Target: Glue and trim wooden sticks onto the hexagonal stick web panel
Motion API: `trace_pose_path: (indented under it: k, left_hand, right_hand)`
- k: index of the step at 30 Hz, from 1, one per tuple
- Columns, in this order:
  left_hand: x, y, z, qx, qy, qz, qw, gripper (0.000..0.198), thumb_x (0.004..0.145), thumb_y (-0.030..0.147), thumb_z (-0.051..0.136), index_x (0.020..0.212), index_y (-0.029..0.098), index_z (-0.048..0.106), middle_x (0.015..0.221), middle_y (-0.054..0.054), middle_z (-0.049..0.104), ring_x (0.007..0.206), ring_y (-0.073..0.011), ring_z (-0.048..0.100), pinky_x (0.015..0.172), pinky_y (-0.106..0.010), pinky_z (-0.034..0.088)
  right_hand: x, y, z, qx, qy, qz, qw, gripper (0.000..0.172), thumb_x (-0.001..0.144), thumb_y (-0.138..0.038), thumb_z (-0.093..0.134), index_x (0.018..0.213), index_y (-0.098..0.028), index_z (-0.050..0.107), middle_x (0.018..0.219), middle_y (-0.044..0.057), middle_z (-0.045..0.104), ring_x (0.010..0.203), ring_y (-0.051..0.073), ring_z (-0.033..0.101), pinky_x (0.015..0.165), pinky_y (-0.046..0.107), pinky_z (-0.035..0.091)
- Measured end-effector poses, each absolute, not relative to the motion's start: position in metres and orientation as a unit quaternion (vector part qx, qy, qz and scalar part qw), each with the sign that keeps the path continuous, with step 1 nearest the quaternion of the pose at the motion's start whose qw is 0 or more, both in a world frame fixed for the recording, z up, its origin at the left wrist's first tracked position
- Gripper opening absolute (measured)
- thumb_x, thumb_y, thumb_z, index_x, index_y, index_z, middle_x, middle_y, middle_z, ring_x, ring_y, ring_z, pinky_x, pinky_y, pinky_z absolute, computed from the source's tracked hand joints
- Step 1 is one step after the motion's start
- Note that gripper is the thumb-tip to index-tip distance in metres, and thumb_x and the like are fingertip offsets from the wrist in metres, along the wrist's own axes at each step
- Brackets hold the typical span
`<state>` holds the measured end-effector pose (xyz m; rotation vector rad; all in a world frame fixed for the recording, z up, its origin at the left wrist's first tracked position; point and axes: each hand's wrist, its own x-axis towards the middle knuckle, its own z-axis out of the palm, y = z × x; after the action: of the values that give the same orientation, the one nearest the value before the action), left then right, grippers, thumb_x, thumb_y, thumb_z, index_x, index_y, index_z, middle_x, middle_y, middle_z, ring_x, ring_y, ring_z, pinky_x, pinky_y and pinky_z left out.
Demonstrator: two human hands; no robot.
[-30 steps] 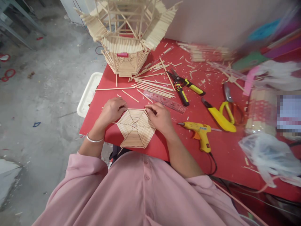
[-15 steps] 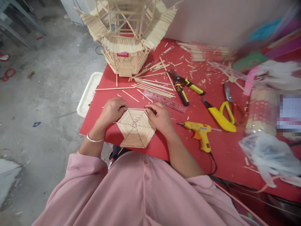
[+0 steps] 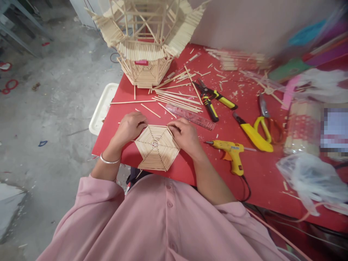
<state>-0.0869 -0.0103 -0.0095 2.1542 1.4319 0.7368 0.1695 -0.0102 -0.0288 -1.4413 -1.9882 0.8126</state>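
A flat hexagonal panel of thin wooden sticks lies at the table's near edge, its rows meeting at a small centre opening. Along its far side runs a thin wooden stick, and a stick tip shows just beyond the left hand. At the far left corner, my left hand is closed, fingertips pinching the stick at that edge. My right hand pinches at the far right corner, thumb and forefinger together. The fingers partly hide both corners, so whether the stick is touching the panel all along is hard to see.
A pagoda-like stick model stands at the back. Loose sticks, a clear ruler, black-and-yellow cutters, a yellow utility knife and a yellow glue gun lie rightward. A plastic bag sits at the right.
The right fingertips have shifted very slightly left along the far edge. Otherwise the hands and the panel look nearly the same.
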Motion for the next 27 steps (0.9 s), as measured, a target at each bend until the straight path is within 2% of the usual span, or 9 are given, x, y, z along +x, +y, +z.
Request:
trace_pose_path:
  k: [11, 27]
  left_hand:
    - [-0.0893, -0.0086, -0.0099, 0.788, 0.500, 0.272, 0.237, 0.017, 0.089, 0.014, 0.058, 0.078, 0.019, 0.069, 0.083, -0.007, 0.069, 0.081, -0.0208, 0.064, 0.076, -0.035, 0.050]
    - [-0.0880, -0.0075, -0.0109, 0.793, 0.499, 0.267, 0.226, 0.020, 0.092, 0.015, 0.056, 0.078, 0.019, 0.070, 0.084, -0.008, 0.069, 0.082, -0.0217, 0.064, 0.077, -0.036, 0.051]
  right_hand:
    - [0.1681, -0.0101, -0.0268, -0.540, -0.751, 0.283, 0.252, 0.018, 0.096, -0.020, 0.060, 0.094, -0.025, 0.077, 0.098, 0.009, 0.071, 0.097, 0.027, 0.068, 0.088, 0.042, 0.051]
    - [0.1732, -0.0108, -0.0260, -0.531, -0.746, 0.300, 0.268, 0.018, 0.095, -0.021, 0.060, 0.094, -0.025, 0.077, 0.097, 0.008, 0.070, 0.097, 0.026, 0.067, 0.090, 0.043, 0.052]
